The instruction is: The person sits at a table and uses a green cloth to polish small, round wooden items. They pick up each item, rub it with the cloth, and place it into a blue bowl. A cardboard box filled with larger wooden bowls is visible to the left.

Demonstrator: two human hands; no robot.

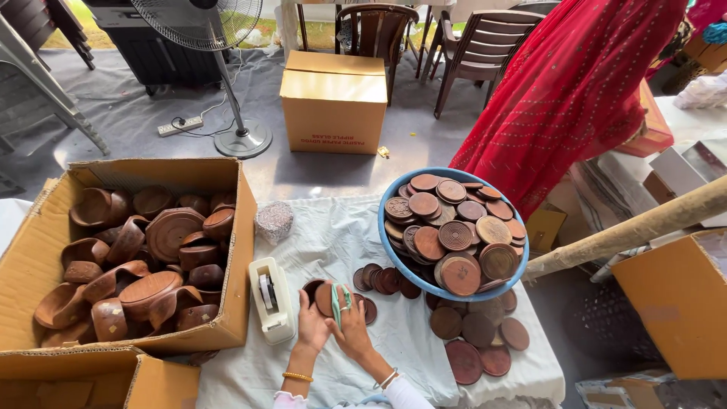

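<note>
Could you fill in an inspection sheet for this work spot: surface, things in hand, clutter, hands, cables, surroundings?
Surface: table under a white cloth, wrinkled.
Job's things: round wooden disc held over the cloth with a pale green strip across it; white tape dispenser beside it.
Clutter: blue bowl heaped with discs; loose discs on the cloth; open carton of wooden bowls.
Hands: left hand and right hand both on the disc.
Cables: power strip with a cord on the floor.
Surroundings: standing fan, closed carton, chairs, a person in red cloth.
</note>
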